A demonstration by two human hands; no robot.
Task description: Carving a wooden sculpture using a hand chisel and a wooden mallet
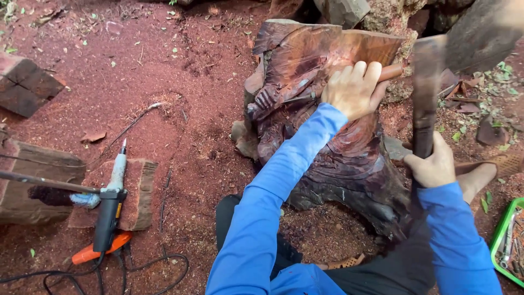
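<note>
Frame centre: my left hand [353, 90] clamped on chisel [388, 72], edge set against carved stump [327, 142]. Right of frame: my right hand [433, 165] clamped on raised mallet [431, 82], poised for strike.

Red, sawdust-strewn ground [180, 71] carries a dark carved wood stump [327, 136]. Left of the stump lie wood blocks [33, 175], a corded rotary tool [112, 202] resting on one block, and an orange-handled tool [101, 248]; right of it sits a green tray [505, 240].
</note>
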